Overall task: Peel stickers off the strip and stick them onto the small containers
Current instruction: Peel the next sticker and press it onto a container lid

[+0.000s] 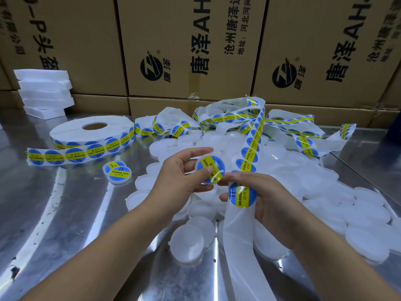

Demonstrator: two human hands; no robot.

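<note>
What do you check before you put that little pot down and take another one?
1. Left hand holds the pot: ok.
2. Sticker sits on the pot's top: ok.
3. Sticker pressed smooth all over: cannot tell, the thumb covers part.
4. Right hand holds the strip, next sticker at the fingers: ok.
5. Finished pots lie apart on the left: ok.
6. Bare pots lie close below the hands: ok.
</note>
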